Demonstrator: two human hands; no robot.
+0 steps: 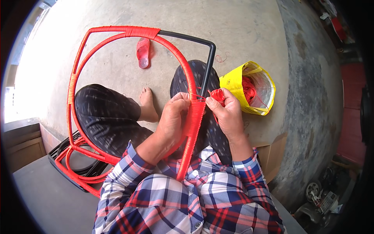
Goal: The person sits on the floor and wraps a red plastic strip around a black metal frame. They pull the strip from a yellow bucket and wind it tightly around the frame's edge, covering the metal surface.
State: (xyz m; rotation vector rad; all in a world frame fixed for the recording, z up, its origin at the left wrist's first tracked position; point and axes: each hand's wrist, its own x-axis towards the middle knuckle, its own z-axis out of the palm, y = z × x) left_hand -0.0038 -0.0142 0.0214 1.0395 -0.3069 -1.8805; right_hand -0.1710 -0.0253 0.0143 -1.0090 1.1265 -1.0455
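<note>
A frame (183,59) made of a round ring inside a squarish outline rests across my lap, mostly wound with red cord. Its black bar (208,64) is bare along the upper right corner. My left hand (173,117) grips the wound joint on the right side, where ring and outer bar meet, thumb and fingers closed on it. Just right of that joint, my right hand (228,114) pinches a small bundle of red cord (217,96). Red strands run from there to the bar between my two hands.
A yellow bag (231,82) with more red cord (248,89) inside stands open at the right. Beyond my bare foot lies a pink slipper (143,54). More red and black frames (74,177) lie on the grey bench (43,191) at left. Cardboard (276,154) sits at lower right.
</note>
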